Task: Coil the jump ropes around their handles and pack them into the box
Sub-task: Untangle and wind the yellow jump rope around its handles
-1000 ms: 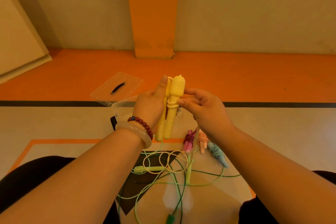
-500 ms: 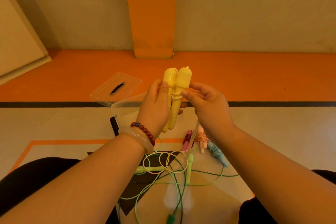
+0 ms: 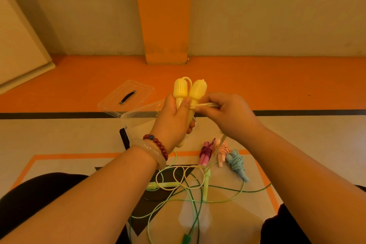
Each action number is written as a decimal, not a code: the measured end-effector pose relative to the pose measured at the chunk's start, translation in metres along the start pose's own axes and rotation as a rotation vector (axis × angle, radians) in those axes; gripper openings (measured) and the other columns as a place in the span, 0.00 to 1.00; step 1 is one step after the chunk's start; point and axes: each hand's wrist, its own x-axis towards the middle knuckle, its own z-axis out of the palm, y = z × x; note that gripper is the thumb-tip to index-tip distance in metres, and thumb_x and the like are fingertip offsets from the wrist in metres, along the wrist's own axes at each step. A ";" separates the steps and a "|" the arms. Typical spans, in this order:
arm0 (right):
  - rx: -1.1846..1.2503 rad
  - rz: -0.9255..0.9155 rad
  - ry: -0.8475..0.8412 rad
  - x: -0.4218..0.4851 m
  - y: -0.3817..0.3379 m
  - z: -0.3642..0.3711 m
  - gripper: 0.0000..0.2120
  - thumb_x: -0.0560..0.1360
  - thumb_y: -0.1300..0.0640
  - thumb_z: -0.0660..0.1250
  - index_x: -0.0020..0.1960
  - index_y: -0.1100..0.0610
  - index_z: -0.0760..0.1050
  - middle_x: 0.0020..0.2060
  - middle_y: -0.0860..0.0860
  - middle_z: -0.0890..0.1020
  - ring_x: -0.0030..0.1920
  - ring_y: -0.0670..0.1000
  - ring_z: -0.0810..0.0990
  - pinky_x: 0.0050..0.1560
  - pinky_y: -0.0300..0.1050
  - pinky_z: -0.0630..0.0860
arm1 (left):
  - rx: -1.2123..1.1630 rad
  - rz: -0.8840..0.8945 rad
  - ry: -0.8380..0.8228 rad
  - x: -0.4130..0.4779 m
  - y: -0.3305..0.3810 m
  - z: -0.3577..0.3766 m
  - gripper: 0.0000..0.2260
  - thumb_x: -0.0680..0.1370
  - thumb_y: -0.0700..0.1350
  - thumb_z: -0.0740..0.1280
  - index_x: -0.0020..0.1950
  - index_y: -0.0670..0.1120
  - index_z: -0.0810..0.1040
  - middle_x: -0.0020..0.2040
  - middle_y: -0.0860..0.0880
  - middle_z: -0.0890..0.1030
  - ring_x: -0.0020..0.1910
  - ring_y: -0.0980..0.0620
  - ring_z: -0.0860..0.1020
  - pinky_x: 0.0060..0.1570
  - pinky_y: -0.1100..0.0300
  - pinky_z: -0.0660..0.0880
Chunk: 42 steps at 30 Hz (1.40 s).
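Observation:
My left hand (image 3: 172,123) grips the two yellow handles (image 3: 190,91) upright, side by side, above the clear box (image 3: 128,123). My right hand (image 3: 229,115) pinches the yellow rope (image 3: 204,105) and holds it taut against the handles' necks. The rest of that rope lies in loose loops (image 3: 188,176) on the floor below. Three coiled ropes lie to the right of the box: purple (image 3: 206,153), pink (image 3: 222,151) and blue (image 3: 236,162).
The box's clear lid (image 3: 126,95) with a black handle lies on the orange floor behind it. Loose green ropes (image 3: 198,198) with light green handles (image 3: 206,182) tangle on the floor between my knees. An orange pillar (image 3: 164,16) stands at the wall.
The handles rose and tilted a little to the right in my left hand. My right hand pulled the rope out to the right, now taut across the handles.

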 end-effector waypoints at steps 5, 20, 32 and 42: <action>0.173 0.067 0.062 0.002 0.001 -0.014 0.05 0.75 0.54 0.70 0.42 0.54 0.82 0.29 0.46 0.76 0.29 0.38 0.72 0.30 0.29 0.66 | -0.057 -0.016 -0.027 0.001 -0.003 0.000 0.03 0.83 0.51 0.57 0.53 0.55 0.69 0.38 0.46 0.76 0.30 0.51 0.73 0.30 0.57 0.70; 0.607 0.150 -0.191 -0.004 0.013 -0.003 0.12 0.76 0.58 0.66 0.59 0.50 0.77 0.39 0.43 0.82 0.31 0.41 0.70 0.34 0.35 0.68 | 0.158 0.013 -0.266 -0.001 0.009 -0.011 0.14 0.76 0.37 0.68 0.60 0.46 0.70 0.35 0.47 0.78 0.28 0.54 0.78 0.31 0.61 0.76; 0.654 0.076 -0.114 -0.004 0.005 0.006 0.09 0.77 0.59 0.65 0.55 0.54 0.81 0.38 0.57 0.75 0.31 0.45 0.65 0.32 0.36 0.64 | 0.296 0.087 -0.117 0.000 0.011 -0.008 0.20 0.75 0.41 0.69 0.61 0.52 0.63 0.42 0.47 0.78 0.27 0.54 0.80 0.26 0.61 0.76; 0.522 0.118 -0.001 0.000 0.010 0.008 0.06 0.75 0.55 0.69 0.51 0.51 0.83 0.40 0.61 0.83 0.38 0.52 0.75 0.35 0.38 0.70 | 0.626 0.238 -0.097 0.002 0.004 -0.005 0.21 0.78 0.53 0.62 0.69 0.49 0.66 0.46 0.47 0.80 0.40 0.48 0.80 0.41 0.45 0.78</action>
